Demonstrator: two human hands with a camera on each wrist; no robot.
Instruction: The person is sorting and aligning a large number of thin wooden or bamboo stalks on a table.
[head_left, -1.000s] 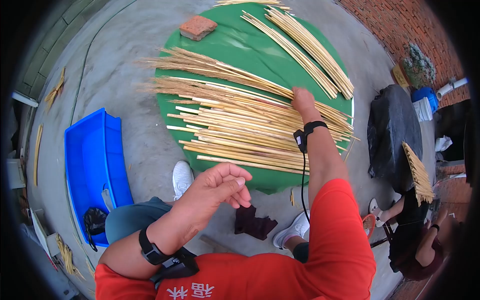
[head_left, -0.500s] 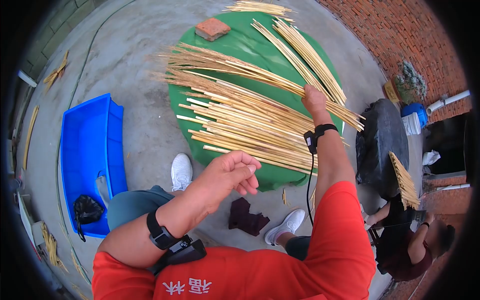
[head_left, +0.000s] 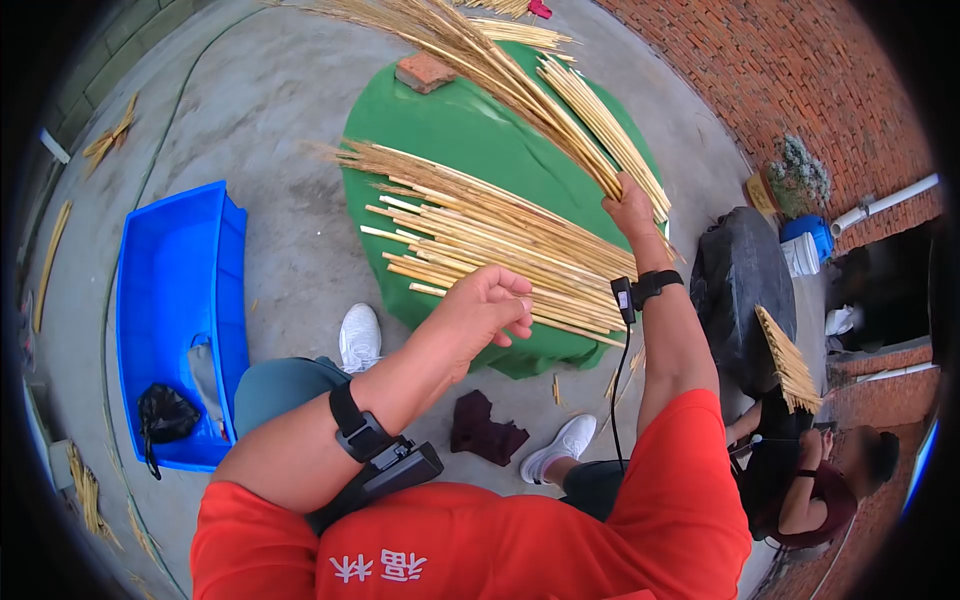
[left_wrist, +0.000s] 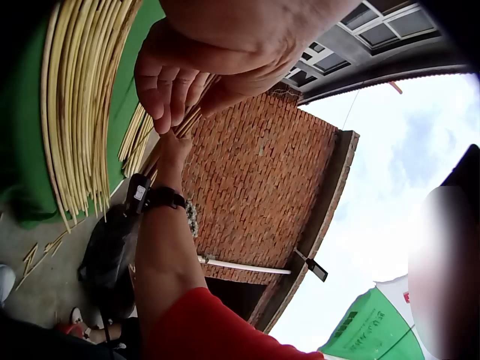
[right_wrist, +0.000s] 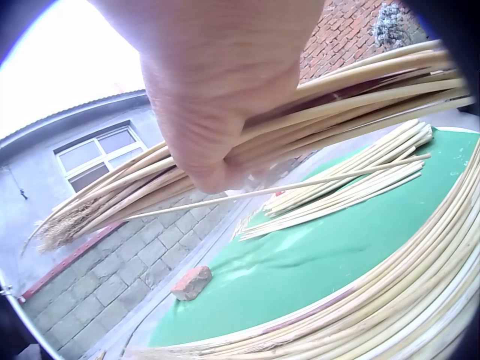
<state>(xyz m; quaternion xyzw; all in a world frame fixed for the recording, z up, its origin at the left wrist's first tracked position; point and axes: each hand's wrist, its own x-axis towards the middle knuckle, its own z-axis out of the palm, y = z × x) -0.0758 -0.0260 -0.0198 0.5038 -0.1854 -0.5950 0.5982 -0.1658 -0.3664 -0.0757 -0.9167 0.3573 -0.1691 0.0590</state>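
My right hand (head_left: pixel 630 205) grips a bundle of long straw-coloured stalks (head_left: pixel 520 85) with feathery brown tops. Raised over the green cloth (head_left: pixel 390 125), the bundle slants to the far left, its tops past the cloth's far edge. Seen from the right wrist, the fingers wrap round the bundle (right_wrist: pixel 352 105) and one thin stalk (right_wrist: pixel 315 182) sticks out below it. My left hand (head_left: pixel 485 315) holds nothing; its fingers bend loosely above the near edge of the layer of stalks (head_left: pixel 510 240) on the cloth. Another sheaf of bare stalks (head_left: pixel 600 125) lies at the far right.
A red brick (head_left: pixel 425 72) sits on the cloth's far left. On the concrete to the left stands a blue tub (head_left: pixel 165 290) with a black bag (head_left: pixel 165 412) inside. To the right are a black-wrapped heap (head_left: pixel 740 280) and a seated person (head_left: pixel 820 490). A dark rag (head_left: pixel 485 428) lies between the feet.
The right hand has lifted the bundle off the layer of stalks and swung its feathery tops away to the far side. The left hand stays loosely bent, shifted slightly with the view.
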